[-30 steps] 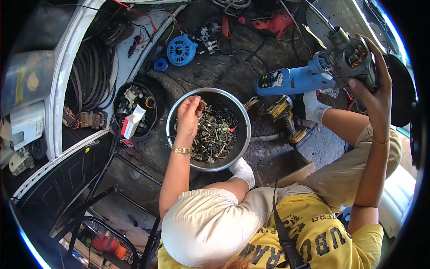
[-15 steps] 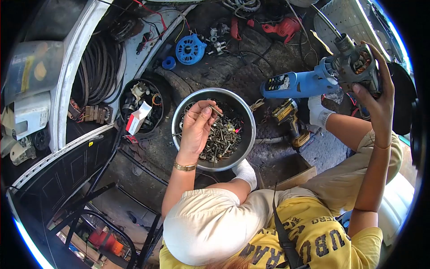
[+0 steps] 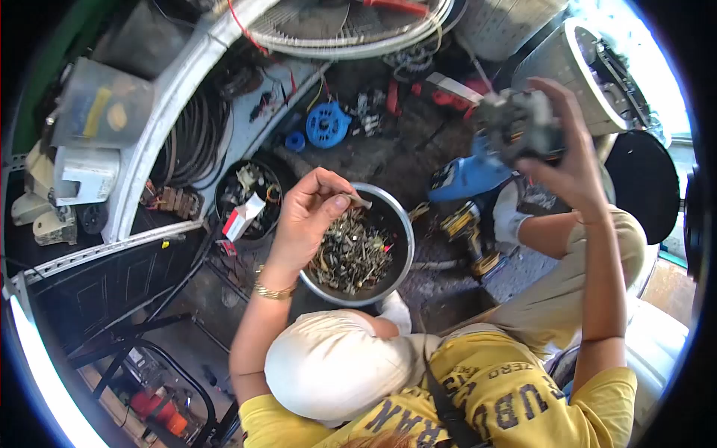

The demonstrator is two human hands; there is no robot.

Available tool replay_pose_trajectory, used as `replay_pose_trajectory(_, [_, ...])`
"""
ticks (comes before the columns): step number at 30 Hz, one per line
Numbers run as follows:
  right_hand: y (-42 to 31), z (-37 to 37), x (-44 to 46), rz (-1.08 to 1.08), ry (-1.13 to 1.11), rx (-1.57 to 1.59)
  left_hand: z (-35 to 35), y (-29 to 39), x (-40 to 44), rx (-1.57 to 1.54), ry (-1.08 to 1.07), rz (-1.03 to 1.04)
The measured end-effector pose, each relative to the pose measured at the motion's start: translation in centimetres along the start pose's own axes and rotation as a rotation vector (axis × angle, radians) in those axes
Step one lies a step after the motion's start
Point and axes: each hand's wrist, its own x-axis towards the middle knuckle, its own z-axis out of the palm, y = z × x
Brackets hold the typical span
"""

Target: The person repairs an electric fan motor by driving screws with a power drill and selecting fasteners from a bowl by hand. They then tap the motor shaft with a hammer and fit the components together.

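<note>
Between the thumb and fingers of my left hand [image 3: 302, 220] is a small metal screw [image 3: 361, 201], held above the left side of a steel bowl [image 3: 408, 250]. Loose screws and small metal parts [image 3: 355, 257] fill the bowl's bottom. My right hand [image 3: 573, 168] is wrapped round the grey motor housing [image 3: 515, 127] of a partly dismantled power tool, blurred by motion. The tool's blue body [image 3: 470, 178] points down and left, and its inside parts show at the grey end.
A yellow-black cordless drill [image 3: 470, 235] stands right of the bowl. A black bucket of parts [image 3: 224, 194] with a small red-white box [image 3: 243, 216] is at left. Behind lie a blue plastic disc [image 3: 327, 125], a fan guard [image 3: 351, 48] and a white bucket [image 3: 575, 67].
My view has shifted, with more of the back showing. My right hand has swung the power tool leftward and turned it. My left hand still pinches the screw, now nearer the bowl's left rim.
</note>
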Motion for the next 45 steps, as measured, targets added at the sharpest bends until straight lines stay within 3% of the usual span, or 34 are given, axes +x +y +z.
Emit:
replay_pose_trajectory(3, [-0.7, 0.7, 2.0, -0.168, -0.1, -0.034, 2.1, 5.5, 2.2, 0.098, -0.162, 0.09])
replay_pose_trajectory(5, [-2.3, 1.0, 2.9, -0.105, -0.217, -0.052, 5.4, 7.8, 3.0, 0.033, -0.142, 0.117])
replay_pose_trajectory(6, [-2.5, 1.5, 3.3, -0.181, -0.186, -0.033, 6.8, 8.0, 3.4, 0.008, -0.109, 0.141])
replay_pose_trajectory(9, [-1.8, 3.2, 3.3, -0.343, -0.119, 0.005, 9.5, 5.8, 4.8, 0.147, -0.012, 0.294])
replay_pose_trajectory(12, [-2.0, 3.1, 2.9, -0.405, -0.111, 0.064, 10.5, 3.2, 5.2, 0.202, 0.064, 0.294])
replay_pose_trajectory(19, [-2.6, 5.4, 1.8, -0.553, 0.052, 0.085, 13.7, 1.5, 4.2, -0.077, 0.132, 0.28])
replay_pose_trajectory(23, [-2.5, 5.0, 1.5, -0.528, 0.071, 0.1, 12.9, 0.5, 3.7, 0.14, 0.187, 0.292])
replay_pose_trajectory(24, [-1.4, 5.2, 2.0, -0.509, 0.128, 0.338, 12.3, -0.1, 4.1, 0.392, 0.196, 0.353])
replay_pose_trajectory(26, [-1.7, 2.4, 0.1, -0.193, 0.265, 0.607, 12.0, 0.0, 4.0, 0.897, 0.255, 0.419])
replay_pose_trajectory(31, [-0.2, -1.1, -8.7, 0.244, 0.219, 1.138, 11.5, -0.1, 3.8, 1.01, 0.342, 0.506])
replay_pose_trajectory(35, [1.3, 4.6, -13.2, 0.267, -0.069, 0.847, 11.2, 0.2, 3.4, 1.022, 0.441, 0.513])
replay_pose_trajectory(37, [-0.9, 6.4, -12.2, 0.272, -0.35, 0.815, 10.8, 0.6, 3.4, 0.906, 0.406, 0.484])
replay_pose_trajectory(39, [-1.0, 9.0, -10.1, 0.233, -0.31, 0.662, 11.0, 0.7, 3.2, 0.935, 0.407, 0.477])
replay_pose_trajectory(45, [0.0, 11.6, -6.7, 0.272, -0.348, 0.758, 11.5, 0.4, 3.0, 0.889, 0.404, 0.479])
